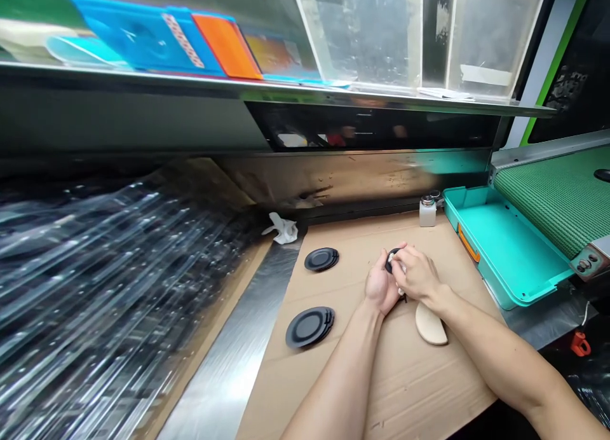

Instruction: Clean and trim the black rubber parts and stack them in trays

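My left hand [380, 286] is closed around a black plastic disc [390, 262], mostly covered by fingers. Over the same disc, my right hand [420, 276] pinches a small white wad that looks like cloth or tissue, pressing against the disc's face. Just below the hands, a pale beige, half-round pad [430, 327] lies on the cardboard [405, 389]. To the left rest two small stacks of black round plastic lids, the far stack [321, 259] and the near stack [309, 327].
A small white bottle with a metal top [427, 212] stands at the back. Right of it are a turquoise tray [519, 255] and a green conveyor belt [562, 185]. Clear plastic-wrapped material [95, 300] fills the left. A crumpled white glove or tissue [284, 229] lies behind. A shelf edge [295, 91] overhangs.
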Motion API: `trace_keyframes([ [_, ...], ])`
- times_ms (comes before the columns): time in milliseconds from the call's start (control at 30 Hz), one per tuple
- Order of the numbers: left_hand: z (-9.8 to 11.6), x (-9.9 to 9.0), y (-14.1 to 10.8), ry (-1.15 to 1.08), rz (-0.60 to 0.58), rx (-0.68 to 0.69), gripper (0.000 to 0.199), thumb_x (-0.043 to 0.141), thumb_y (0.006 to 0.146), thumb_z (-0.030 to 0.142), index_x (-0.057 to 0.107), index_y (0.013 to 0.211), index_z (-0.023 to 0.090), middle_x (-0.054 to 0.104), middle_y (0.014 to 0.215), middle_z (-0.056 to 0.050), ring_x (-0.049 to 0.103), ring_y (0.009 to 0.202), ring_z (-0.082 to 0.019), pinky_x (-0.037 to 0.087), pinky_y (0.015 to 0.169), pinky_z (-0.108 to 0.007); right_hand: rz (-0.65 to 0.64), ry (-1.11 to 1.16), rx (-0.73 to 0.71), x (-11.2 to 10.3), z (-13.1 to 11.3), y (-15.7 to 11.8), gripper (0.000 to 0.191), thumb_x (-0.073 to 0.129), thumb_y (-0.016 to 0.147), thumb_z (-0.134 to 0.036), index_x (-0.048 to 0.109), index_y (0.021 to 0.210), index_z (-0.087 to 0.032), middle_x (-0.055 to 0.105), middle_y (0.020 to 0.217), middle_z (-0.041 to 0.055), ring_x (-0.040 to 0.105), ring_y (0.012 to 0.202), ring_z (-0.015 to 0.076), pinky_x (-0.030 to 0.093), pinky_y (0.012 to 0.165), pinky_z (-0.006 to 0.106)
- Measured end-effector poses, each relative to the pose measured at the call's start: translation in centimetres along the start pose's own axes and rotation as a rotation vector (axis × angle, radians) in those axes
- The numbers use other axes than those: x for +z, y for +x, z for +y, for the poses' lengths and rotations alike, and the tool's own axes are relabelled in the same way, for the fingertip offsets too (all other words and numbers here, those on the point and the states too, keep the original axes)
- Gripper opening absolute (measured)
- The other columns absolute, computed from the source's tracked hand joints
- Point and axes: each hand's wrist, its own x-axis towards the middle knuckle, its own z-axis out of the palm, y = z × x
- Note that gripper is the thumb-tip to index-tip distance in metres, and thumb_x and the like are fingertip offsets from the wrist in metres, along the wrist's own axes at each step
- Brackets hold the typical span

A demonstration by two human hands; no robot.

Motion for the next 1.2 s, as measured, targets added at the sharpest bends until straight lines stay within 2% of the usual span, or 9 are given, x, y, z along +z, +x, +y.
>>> trace_keyframes([
  [133,0.1,-0.1,0.3,0.007,0.051,0.040,0.045,0.036,0.104,0.037,0.066,0.124,0.011,0.071,0.122,-0.016,0.065,0.120,-0.026,0.047,0.110,-0.045,-0.113,-0.110,-0.030,-0.6,0.6,-0.3,0.018,0.048,0.098,-0.028,0.066,0.102,-0.024,0.067,0.109,0.0045,0.063,0.089,0.0192,0.045,0.071,0.028],
  [267,-0.3,-0.1,0.5,-0.015,0.046,0.030,0.045,0.034,0.105,0.035,0.065,0.125,0.009,0.072,0.117,-0.016,0.066,0.117,-0.024,0.048,0.109,-0.042,-0.041,-0.164,0.018,-0.8,1.0,-0.3,0.023,0.043,0.101,-0.025,0.065,0.106,-0.022,0.066,0.112,0.0067,0.062,0.097,0.0196,0.046,0.076,0.028],
  [333,-0.5,0.0,0.4,-0.028,0.012,-0.002,0.045,0.035,0.104,0.036,0.065,0.125,0.009,0.072,0.117,-0.016,0.066,0.118,-0.024,0.048,0.109,-0.041,-0.028,-0.137,-0.052,-0.7,1.0,-0.1,0.022,0.043,0.101,-0.025,0.064,0.105,-0.023,0.065,0.113,0.0056,0.060,0.101,0.0185,0.046,0.079,0.027],
  [433,-0.8,0.0,0.2,-0.036,0.019,-0.016,0.045,0.035,0.104,0.036,0.068,0.119,0.009,0.072,0.118,-0.016,0.066,0.116,-0.024,0.049,0.108,-0.040,-0.076,-0.107,-0.154,-0.5,0.9,0.1,0.019,0.045,0.101,-0.025,0.064,0.099,-0.023,0.066,0.108,0.0036,0.060,0.100,0.0174,0.046,0.080,0.026],
  [633,-1.0,-0.4,0.6,-0.042,0.070,0.022,0.041,0.035,0.105,0.032,0.071,0.097,0.012,0.075,0.097,-0.010,0.070,0.102,-0.018,0.052,0.103,-0.033,0.055,-0.193,0.003,0.3,1.5,0.1,0.019,0.043,0.100,-0.023,0.062,0.101,-0.021,0.066,0.104,0.0079,0.059,0.098,0.0206,0.045,0.082,0.030],
  [800,-1.0,-0.5,0.4,0.002,0.064,0.005,0.043,0.036,0.104,0.035,0.071,0.103,0.010,0.074,0.106,-0.014,0.068,0.111,-0.022,0.049,0.107,-0.038,0.009,-0.125,-0.069,0.6,1.1,-0.6,0.016,0.046,0.099,-0.023,0.062,0.100,-0.021,0.067,0.106,0.0059,0.060,0.095,0.0187,0.045,0.078,0.027],
  [967,-1.4,-0.3,0.2,-0.043,0.025,0.054,0.038,0.040,0.104,0.031,0.070,0.087,0.015,0.074,0.088,-0.005,0.070,0.089,-0.014,0.050,0.104,-0.031,0.101,-0.118,-0.073,0.3,0.9,0.2,0.022,0.042,0.103,-0.024,0.063,0.096,-0.021,0.065,0.101,0.0055,0.057,0.097,0.0179,0.043,0.084,0.027],
  [1067,-1.7,-0.3,0.4,-0.011,0.048,0.109,0.033,0.043,0.104,0.026,0.071,0.091,0.014,0.075,0.093,-0.004,0.070,0.088,-0.012,0.052,0.101,-0.029,0.076,-0.153,-0.063,0.0,1.2,0.8,0.023,0.042,0.104,-0.026,0.064,0.098,-0.021,0.064,0.102,0.0066,0.056,0.099,0.0192,0.043,0.084,0.028],
  [1200,-1.7,-0.5,0.6,0.079,0.050,0.137,0.031,0.046,0.102,0.025,0.072,0.092,0.011,0.076,0.094,-0.008,0.071,0.091,-0.015,0.054,0.098,-0.031,0.016,-0.215,-0.020,-0.4,1.5,0.9,0.025,0.041,0.104,-0.027,0.065,0.104,-0.021,0.063,0.105,0.0077,0.056,0.100,0.0211,0.045,0.084,0.031],
])
